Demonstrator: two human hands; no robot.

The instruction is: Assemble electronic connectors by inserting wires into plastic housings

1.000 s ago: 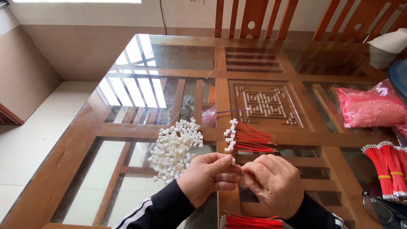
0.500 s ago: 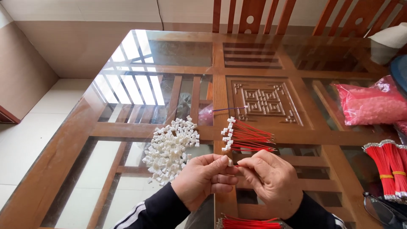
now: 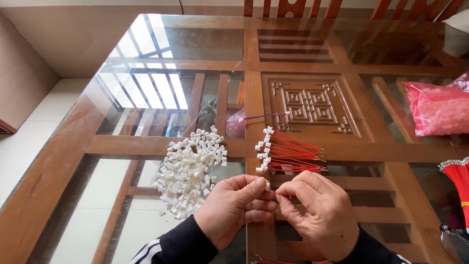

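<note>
Fitting a red wire into a white plug at the table's near edge.

My left hand (image 3: 237,205) pinches a plug (image 3: 267,186) between thumb and forefinger; my right hand (image 3: 320,210) is closed narrowly on a wire (image 3: 279,193) whose tip meets it. Loose plugs (image 3: 190,164) lie left, finished wires (image 3: 288,151) just beyond my hands, on the glass table (image 3: 146,78).

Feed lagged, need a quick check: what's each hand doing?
Left hand: pinched shut on a small white connector.
Right hand: pinched shut on a thin red wire.
</note>
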